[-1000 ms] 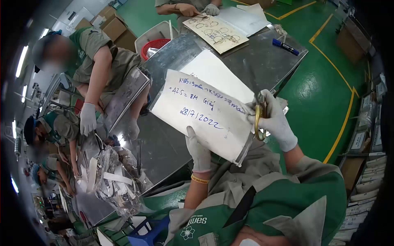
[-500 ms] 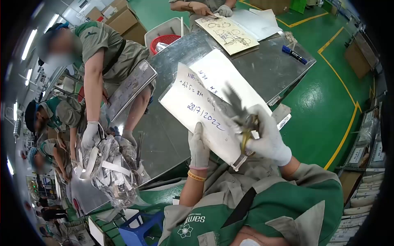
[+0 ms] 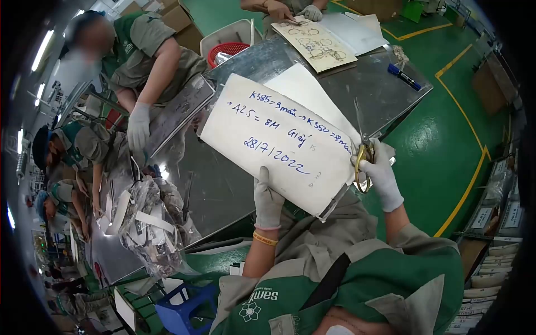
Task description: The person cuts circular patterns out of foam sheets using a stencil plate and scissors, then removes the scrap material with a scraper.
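My left hand (image 3: 268,200), in a white glove, grips the near edge of a clear plastic bag with a white handwritten sheet (image 3: 279,142) inside, held up over the metal table (image 3: 223,190). My right hand (image 3: 382,173), also gloved, holds gold-handled scissors (image 3: 362,151) at the bag's right edge, blades pointing up and away. The sheet bears blue writing and a date.
A co-worker's gloved hands rest on a beige pattern sheet (image 3: 317,43) at the table's far end. A blue marker (image 3: 404,77) lies near the right corner. A red basket (image 3: 228,53), a clear bag of strips (image 3: 149,226), a blue stool (image 3: 183,315) and other seated workers are at left.
The scissors swung from across the sheet's front to its right edge, blades now upright. The bag tilted flatter, and the writing shows fully again.
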Available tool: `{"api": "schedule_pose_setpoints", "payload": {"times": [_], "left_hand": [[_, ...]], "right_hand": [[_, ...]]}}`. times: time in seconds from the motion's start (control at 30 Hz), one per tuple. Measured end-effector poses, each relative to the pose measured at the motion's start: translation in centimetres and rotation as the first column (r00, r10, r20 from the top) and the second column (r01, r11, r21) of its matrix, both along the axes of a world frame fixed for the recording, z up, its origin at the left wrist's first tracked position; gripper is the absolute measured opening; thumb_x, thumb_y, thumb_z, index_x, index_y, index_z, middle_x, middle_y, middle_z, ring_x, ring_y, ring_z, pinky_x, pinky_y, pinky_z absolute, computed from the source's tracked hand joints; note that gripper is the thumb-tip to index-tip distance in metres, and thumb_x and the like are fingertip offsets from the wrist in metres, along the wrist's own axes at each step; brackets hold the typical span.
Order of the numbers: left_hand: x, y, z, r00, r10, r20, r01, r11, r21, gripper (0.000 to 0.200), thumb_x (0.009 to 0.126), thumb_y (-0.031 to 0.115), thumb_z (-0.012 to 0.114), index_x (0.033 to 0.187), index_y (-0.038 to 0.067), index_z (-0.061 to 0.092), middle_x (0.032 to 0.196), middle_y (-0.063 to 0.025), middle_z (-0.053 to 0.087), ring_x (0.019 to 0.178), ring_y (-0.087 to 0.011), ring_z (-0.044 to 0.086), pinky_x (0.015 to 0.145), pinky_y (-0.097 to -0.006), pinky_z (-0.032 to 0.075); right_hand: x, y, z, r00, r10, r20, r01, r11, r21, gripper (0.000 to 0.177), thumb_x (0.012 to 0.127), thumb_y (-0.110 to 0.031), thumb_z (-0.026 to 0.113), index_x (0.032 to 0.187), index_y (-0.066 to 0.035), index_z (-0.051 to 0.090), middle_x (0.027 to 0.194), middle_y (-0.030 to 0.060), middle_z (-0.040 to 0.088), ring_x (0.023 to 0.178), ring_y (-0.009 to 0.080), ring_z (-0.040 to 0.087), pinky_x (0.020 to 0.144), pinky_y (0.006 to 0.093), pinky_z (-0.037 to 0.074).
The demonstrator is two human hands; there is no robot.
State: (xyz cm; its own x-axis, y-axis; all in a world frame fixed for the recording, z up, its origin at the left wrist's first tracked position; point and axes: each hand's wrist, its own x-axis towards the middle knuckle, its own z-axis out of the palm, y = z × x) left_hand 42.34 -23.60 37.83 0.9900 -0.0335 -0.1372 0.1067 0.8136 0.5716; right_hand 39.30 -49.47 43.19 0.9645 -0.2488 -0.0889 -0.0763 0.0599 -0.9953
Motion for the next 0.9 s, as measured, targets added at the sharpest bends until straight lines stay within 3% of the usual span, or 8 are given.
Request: {"api": "schedule_pose_setpoints", "payload": {"times": [0.1, 0.2, 0.3, 0.37, 0.53, 0.63, 0.83, 0.9], "left_hand": [[0.0, 0.4, -0.6, 0.999, -0.041, -0.005, 0.040, 0.992, -0.120, 0.044, 0.101, 0.024, 0.048, 0.137, 0.001, 0.039, 0.133, -0.0142, 0.050, 0.120, -0.0237, 0.054, 0.101, -0.0379, 0.048], [0.1, 0.4, -0.2, 0.999, -0.055, -0.002, 0.053, 0.982, -0.181, 0.049, 0.100, 0.029, 0.049, 0.139, 0.001, 0.036, 0.134, -0.0140, 0.050, 0.122, -0.0241, 0.052, 0.104, -0.0392, 0.047], [0.1, 0.6, -0.3, 0.998, -0.061, -0.024, 0.053, 0.970, -0.235, 0.050, 0.100, 0.030, 0.050, 0.139, 0.002, 0.036, 0.134, -0.0138, 0.050, 0.122, -0.0246, 0.052, 0.104, -0.0409, 0.046], [0.2, 0.7, -1.2, 1.000, -0.026, -0.007, 0.025, 0.990, -0.138, 0.050, 0.100, 0.029, 0.050, 0.139, 0.001, 0.036, 0.133, -0.0138, 0.050, 0.122, -0.0248, 0.052, 0.103, -0.0413, 0.046], [0.0, 0.7, -1.0, 0.995, -0.055, 0.081, 0.051, 0.997, 0.057, 0.044, 0.101, 0.024, 0.048, 0.136, -0.001, 0.040, 0.131, -0.0146, 0.051, 0.119, -0.0246, 0.053, 0.103, -0.0406, 0.046], [0.1, 0.5, -0.5, 0.999, -0.030, 0.013, 0.031, 0.987, -0.158, 0.043, 0.101, 0.022, 0.047, 0.136, -0.002, 0.040, 0.131, -0.0150, 0.051, 0.119, -0.0247, 0.053, 0.103, -0.0396, 0.046], [0.0, 0.9, -0.6, 0.998, -0.056, -0.027, 0.052, 0.991, -0.122, 0.045, 0.098, 0.019, 0.052, 0.137, -0.001, 0.039, 0.133, -0.0150, 0.049, 0.122, -0.0247, 0.051, 0.104, -0.0390, 0.045], [0.1, 1.2, -0.6, 0.997, -0.072, -0.033, 0.067, 0.989, -0.130, 0.046, 0.098, 0.018, 0.052, 0.138, -0.001, 0.037, 0.134, -0.0150, 0.048, 0.123, -0.0247, 0.050, 0.105, -0.0395, 0.044]], "right_hand": [[0.1, -0.7, 1.9, 0.984, 0.174, -0.047, -0.171, 0.984, 0.045, 0.038, 0.076, -0.015, 0.071, 0.106, -0.003, 0.051, 0.091, 0.0007, 0.051, 0.085, 0.0086, 0.050, 0.077, 0.0229, 0.044], [0.4, -0.1, 1.5, 0.984, 0.178, -0.031, -0.170, 0.969, 0.181, 0.040, 0.076, -0.016, 0.072, 0.107, -0.003, 0.050, 0.091, 0.0004, 0.051, 0.085, 0.0087, 0.051, 0.076, 0.0227, 0.044], [0.7, 0.5, 1.2, 0.994, 0.095, -0.055, -0.084, 0.980, 0.179, 0.039, 0.078, -0.015, 0.072, 0.109, -0.003, 0.051, 0.092, 0.0004, 0.053, 0.083, 0.0068, 0.052, 0.072, 0.0210, 0.045], [1.2, 0.6, -0.5, 0.999, 0.025, -0.025, -0.018, 0.965, 0.262, 0.037, 0.080, -0.011, 0.071, 0.109, -0.003, 0.051, 0.092, 0.0005, 0.054, 0.080, 0.0060, 0.053, 0.070, 0.0203, 0.045], [1.2, 0.2, -1.3, 0.999, -0.014, -0.046, 0.025, 0.969, 0.244, 0.035, 0.081, -0.006, 0.070, 0.110, -0.002, 0.051, 0.093, 0.0011, 0.054, 0.082, 0.0074, 0.055, 0.071, 0.0206, 0.047], [1.2, 0.6, -1.0, 0.998, -0.043, -0.045, 0.053, 0.968, 0.246, 0.034, 0.082, -0.003, 0.068, 0.111, -0.002, 0.051, 0.093, 0.0012, 0.054, 0.083, 0.0078, 0.055, 0.073, 0.0206, 0.048], [1.7, 0.1, -3.4, 0.994, -0.093, -0.058, 0.105, 0.963, 0.250, 0.036, 0.083, 0.000, 0.064, 0.116, -0.001, 0.049, 0.095, 0.0018, 0.055, 0.080, 0.0084, 0.057, 0.069, 0.0212, 0.050], [1.7, 0.3, -3.6, 0.992, -0.113, -0.055, 0.123, 0.963, 0.242, 0.031, 0.083, -0.004, 0.067, 0.111, -0.002, 0.052, 0.092, 0.0002, 0.054, 0.080, 0.0070, 0.054, 0.070, 0.0207, 0.047]]}}
